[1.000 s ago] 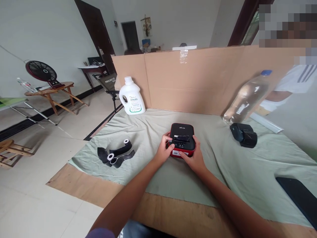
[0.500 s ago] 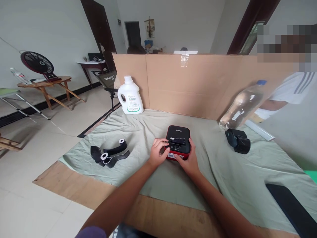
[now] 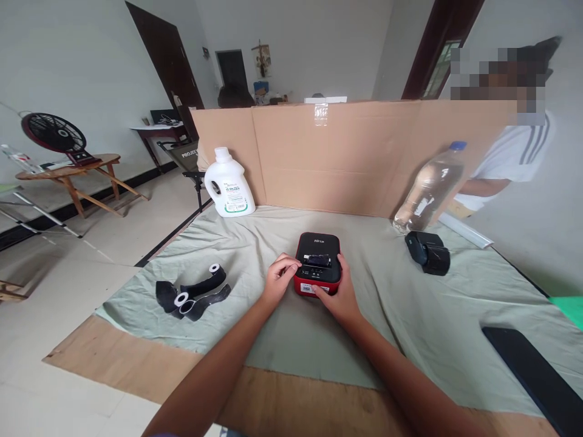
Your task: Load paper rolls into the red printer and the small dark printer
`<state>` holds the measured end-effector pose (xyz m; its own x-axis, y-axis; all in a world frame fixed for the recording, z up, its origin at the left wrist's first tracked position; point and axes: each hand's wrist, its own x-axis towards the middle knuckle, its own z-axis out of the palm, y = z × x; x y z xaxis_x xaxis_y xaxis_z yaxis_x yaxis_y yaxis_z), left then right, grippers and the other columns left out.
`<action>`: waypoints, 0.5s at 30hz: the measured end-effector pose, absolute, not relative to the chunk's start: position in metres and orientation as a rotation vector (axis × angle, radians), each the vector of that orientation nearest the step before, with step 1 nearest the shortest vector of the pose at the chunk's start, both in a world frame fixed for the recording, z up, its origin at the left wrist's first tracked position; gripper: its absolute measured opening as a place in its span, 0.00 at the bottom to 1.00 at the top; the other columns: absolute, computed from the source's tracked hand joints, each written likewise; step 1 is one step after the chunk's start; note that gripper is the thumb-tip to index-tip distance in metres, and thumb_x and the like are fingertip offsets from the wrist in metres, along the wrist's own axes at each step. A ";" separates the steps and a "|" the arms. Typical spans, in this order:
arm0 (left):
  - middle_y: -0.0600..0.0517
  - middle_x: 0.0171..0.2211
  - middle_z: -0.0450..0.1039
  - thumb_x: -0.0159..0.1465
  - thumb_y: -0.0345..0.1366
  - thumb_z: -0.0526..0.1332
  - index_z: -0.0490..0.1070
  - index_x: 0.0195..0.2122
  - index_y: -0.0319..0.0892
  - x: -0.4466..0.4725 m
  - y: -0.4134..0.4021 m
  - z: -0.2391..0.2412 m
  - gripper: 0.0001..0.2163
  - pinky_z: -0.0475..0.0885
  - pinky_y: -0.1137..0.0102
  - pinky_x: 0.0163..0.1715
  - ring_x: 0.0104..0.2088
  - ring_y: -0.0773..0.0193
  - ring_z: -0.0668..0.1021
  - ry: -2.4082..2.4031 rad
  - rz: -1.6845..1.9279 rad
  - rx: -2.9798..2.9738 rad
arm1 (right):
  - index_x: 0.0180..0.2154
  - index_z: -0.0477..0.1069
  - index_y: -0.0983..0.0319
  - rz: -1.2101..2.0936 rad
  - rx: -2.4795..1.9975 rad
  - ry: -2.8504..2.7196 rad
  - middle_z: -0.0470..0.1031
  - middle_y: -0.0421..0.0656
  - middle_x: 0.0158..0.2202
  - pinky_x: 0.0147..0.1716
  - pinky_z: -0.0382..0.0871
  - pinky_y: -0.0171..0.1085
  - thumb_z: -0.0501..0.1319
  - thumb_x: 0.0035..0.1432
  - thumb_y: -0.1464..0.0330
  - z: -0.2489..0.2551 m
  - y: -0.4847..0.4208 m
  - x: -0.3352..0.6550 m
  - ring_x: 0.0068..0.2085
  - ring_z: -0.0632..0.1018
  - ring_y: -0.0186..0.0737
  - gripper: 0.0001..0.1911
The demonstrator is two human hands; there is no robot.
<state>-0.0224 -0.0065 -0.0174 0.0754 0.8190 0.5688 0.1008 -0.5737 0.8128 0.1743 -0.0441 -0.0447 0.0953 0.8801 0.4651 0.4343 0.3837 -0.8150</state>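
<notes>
A small label printer (image 3: 319,241) with a black top and red sides lies on the green cloth in front of me. A short dark glossy strip (image 3: 317,260) sticks out of the slot in its top. Along the printer's right side and front edge, my right hand (image 3: 340,290) grips it with fingers and thumb. My left hand (image 3: 279,280) is at the printer's left edge, its fingers and thumb drawn together in a pinch. Whatever lies between those fingertips is too small to make out.
Partly unwound black rolls (image 3: 194,296) with white cores lie to the left. A white detergent jug (image 3: 231,188) and a clear bottle (image 3: 428,191) stand before a cardboard panel (image 3: 328,158). On the right are a black roll-shaped item (image 3: 428,254), a dark flat slab (image 3: 532,370) and another person (image 3: 523,152).
My left hand has drawn its thumb off the printer's front and closed into a pinch at the left edge. My right hand keeps its hold. The view has shifted slightly.
</notes>
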 end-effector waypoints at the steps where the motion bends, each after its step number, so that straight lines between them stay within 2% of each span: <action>1: 0.50 0.31 0.73 0.68 0.43 0.60 0.80 0.36 0.43 -0.022 -0.007 -0.017 0.12 0.70 0.66 0.35 0.33 0.62 0.74 0.917 1.546 1.801 | 0.69 0.45 0.58 0.495 -1.227 -1.527 0.50 0.54 0.72 0.67 0.56 0.58 0.71 0.51 0.59 -0.045 -0.044 0.175 0.70 0.58 0.56 0.52; 4: 0.52 0.28 0.67 0.68 0.43 0.59 0.81 0.39 0.44 -0.022 -0.008 -0.017 0.12 0.66 0.68 0.30 0.28 0.65 0.69 0.923 1.544 1.894 | 0.69 0.45 0.58 0.497 -1.225 -1.531 0.51 0.54 0.71 0.67 0.55 0.58 0.71 0.51 0.58 -0.046 -0.044 0.175 0.70 0.59 0.55 0.52; 8: 0.53 0.26 0.63 0.68 0.44 0.59 0.81 0.39 0.44 -0.020 -0.006 -0.020 0.13 0.65 0.69 0.28 0.27 0.65 0.68 0.949 1.551 1.900 | 0.69 0.45 0.59 0.509 -1.230 -1.529 0.52 0.54 0.71 0.67 0.56 0.58 0.70 0.51 0.58 -0.043 -0.045 0.175 0.69 0.60 0.56 0.52; 15: 0.52 0.28 0.65 0.69 0.44 0.56 0.81 0.41 0.44 -0.022 -0.004 -0.027 0.14 0.66 0.69 0.29 0.29 0.64 0.69 0.927 1.541 1.905 | 0.69 0.46 0.58 0.504 -1.241 -1.515 0.56 0.54 0.69 0.65 0.59 0.59 0.70 0.51 0.60 -0.037 -0.046 0.172 0.68 0.63 0.55 0.51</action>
